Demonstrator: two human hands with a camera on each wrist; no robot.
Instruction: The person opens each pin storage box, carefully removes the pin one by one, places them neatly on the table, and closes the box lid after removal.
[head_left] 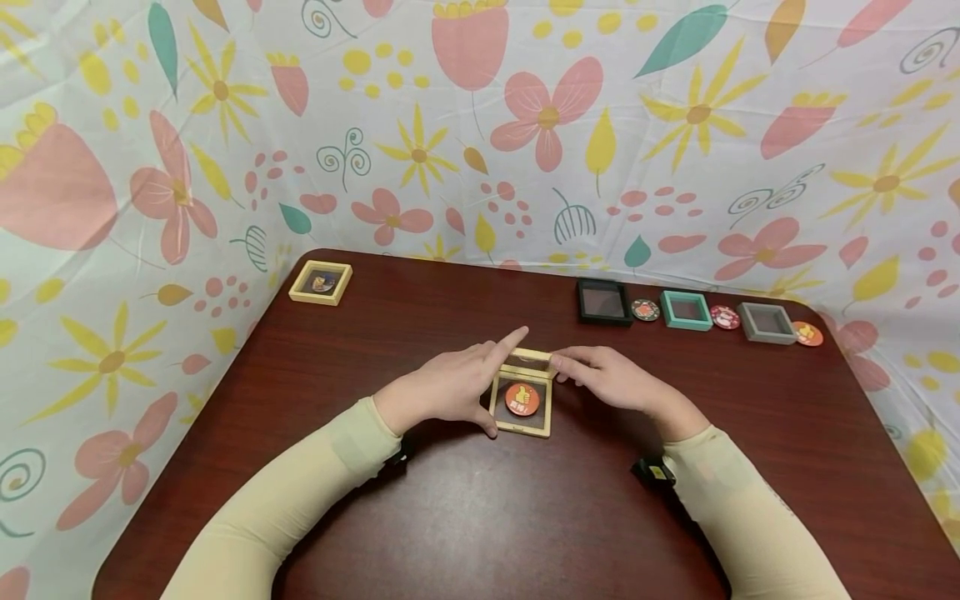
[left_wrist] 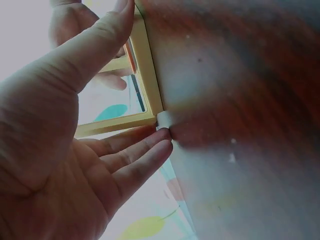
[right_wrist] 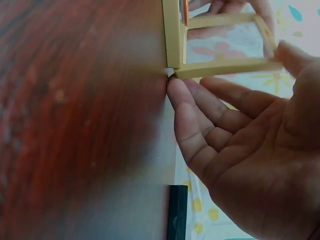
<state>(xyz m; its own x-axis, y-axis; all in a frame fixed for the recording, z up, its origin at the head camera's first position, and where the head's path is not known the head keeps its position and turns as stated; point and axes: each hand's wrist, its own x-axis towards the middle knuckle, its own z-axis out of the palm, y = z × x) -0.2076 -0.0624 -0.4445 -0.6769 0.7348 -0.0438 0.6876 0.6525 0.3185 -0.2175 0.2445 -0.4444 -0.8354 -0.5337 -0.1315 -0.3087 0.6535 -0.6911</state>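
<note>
A yellow display frame [head_left: 522,432] with clear windows lies on the table, its hinged lid [head_left: 527,361] raised at the far side. An orange round badge [head_left: 522,400] with a yellow thumbs-up is on the near half's window. My left hand [head_left: 453,383] rests along the frame's left side, thumb at the near corner. In the left wrist view its fingers [left_wrist: 142,160] are straight and touch near the hinge corner. With thumb and fingertips, my right hand [head_left: 611,377] pinches the raised lid's right edge. The right wrist view shows that thumb [right_wrist: 295,57] on the lid's outer end.
Far left, another yellow frame [head_left: 321,283] holds a dark badge. Along the back right lie a black frame [head_left: 604,302], a dark round badge [head_left: 645,310], a teal frame [head_left: 687,311], a red badge [head_left: 725,317], a grey frame [head_left: 767,322] and an orange badge [head_left: 808,333]. Flowered cloth hangs behind.
</note>
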